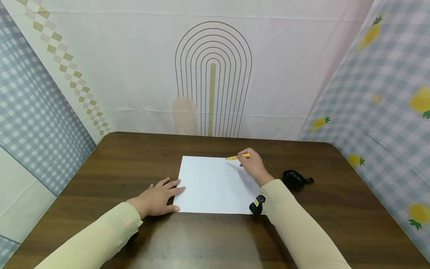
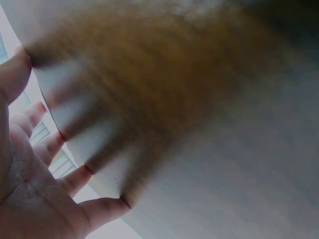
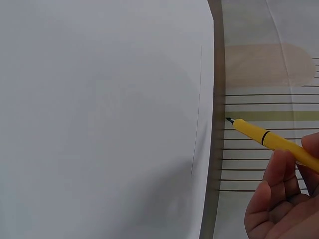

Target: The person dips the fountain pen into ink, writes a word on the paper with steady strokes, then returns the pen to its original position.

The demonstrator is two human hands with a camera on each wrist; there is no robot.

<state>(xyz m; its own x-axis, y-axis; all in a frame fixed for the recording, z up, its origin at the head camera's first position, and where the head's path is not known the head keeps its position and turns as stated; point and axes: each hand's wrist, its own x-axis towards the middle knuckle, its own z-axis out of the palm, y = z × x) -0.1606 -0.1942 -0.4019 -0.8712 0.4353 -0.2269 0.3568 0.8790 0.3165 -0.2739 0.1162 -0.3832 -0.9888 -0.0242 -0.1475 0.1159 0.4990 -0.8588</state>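
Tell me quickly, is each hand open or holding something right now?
Left hand: open, fingers spread on the left edge of the paper.
Right hand: holding a yellow pen.

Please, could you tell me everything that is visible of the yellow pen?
The pen is slim and yellow, apparently plastic, with a black ring around it and a dark, pointed tip, uncapped. The fingers of the right hand hold it aslant near the far edge of the white sheet, tip toward the left in the head view. The tip looks raised off the sheet.
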